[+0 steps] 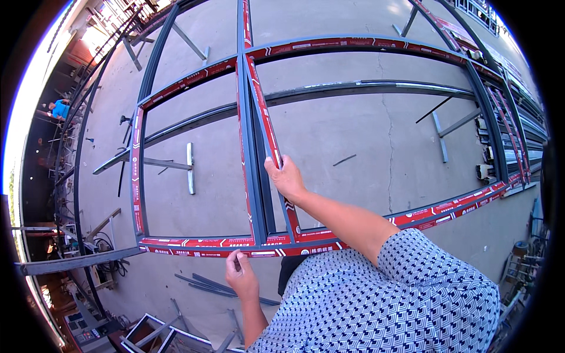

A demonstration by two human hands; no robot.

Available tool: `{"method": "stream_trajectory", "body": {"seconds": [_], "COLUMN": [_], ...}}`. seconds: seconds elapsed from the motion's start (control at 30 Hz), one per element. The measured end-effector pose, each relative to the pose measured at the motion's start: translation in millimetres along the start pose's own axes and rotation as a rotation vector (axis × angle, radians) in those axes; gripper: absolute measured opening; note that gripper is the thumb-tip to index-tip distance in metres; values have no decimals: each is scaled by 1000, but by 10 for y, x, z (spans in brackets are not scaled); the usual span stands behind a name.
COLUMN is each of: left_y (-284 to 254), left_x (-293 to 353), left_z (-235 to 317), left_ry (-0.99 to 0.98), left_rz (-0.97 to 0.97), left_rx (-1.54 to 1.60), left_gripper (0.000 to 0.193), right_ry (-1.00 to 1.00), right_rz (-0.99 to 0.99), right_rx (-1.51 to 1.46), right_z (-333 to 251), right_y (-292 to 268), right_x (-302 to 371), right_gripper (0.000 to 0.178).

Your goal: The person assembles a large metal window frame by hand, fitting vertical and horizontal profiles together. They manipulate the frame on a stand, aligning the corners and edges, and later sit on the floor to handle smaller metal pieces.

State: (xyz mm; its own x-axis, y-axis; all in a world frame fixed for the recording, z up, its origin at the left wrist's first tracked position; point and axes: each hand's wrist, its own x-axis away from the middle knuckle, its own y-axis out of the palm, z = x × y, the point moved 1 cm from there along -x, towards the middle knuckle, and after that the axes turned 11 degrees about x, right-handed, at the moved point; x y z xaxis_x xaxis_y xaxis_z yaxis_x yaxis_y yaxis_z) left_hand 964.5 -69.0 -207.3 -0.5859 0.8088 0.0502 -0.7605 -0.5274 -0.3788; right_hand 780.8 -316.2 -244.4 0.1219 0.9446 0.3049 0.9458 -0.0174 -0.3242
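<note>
A large dark grey metal window frame with red printed film on its faces spreads out in front of me. My right hand wraps round a red-filmed upright bar right of the frame's grey centre post. This bar runs from the crossbar down to the near rail. My left hand is at the near rail's outer edge, left of my body. Its thumb and fingers are drawn together, with the fingertips at the rail; whether anything small is between them is hidden.
A support beam and metal stand legs show through the frame openings. Long profiles are stacked at the right. Loose dark strips lie on the floor near my left hand. A person in blue is far left.
</note>
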Motion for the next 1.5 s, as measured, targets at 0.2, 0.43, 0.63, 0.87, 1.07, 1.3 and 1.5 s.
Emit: {"method": "stream_trajectory", "body": {"seconds": [0.2, 0.43, 0.63, 0.87, 1.07, 1.3, 1.5], "left_y": [-296, -344, -175, -20, 199, 399, 473], "left_x": [-533, -748, -795, -895, -987, -1073, -1048], "left_z": [-180, -210, -179, -108, -112, -109, -33], "left_ry": [97, 182, 229, 198, 58, 21, 33], "left_rz": [-112, -223, -313, -470, -580, -670, -720], "left_rx": [-54, -115, -194, -216, -200, -157, -220], "left_gripper": [27, 24, 27, 30, 36, 53, 78], "right_ry": [1, -42, -22, -36, -32, -72, 48], "right_rz": [31, 29, -5, 27, 43, 43, 2], "right_rx": [91, 188, 262, 289, 308, 305, 374], "right_z": [153, 143, -2, 44, 41, 48, -66], "right_y": [428, 567, 594, 627, 646, 628, 549], "right_x": [-37, -12, 80, 64, 66, 76, 110], "right_gripper": [69, 76, 73, 76, 75, 74, 71]}}
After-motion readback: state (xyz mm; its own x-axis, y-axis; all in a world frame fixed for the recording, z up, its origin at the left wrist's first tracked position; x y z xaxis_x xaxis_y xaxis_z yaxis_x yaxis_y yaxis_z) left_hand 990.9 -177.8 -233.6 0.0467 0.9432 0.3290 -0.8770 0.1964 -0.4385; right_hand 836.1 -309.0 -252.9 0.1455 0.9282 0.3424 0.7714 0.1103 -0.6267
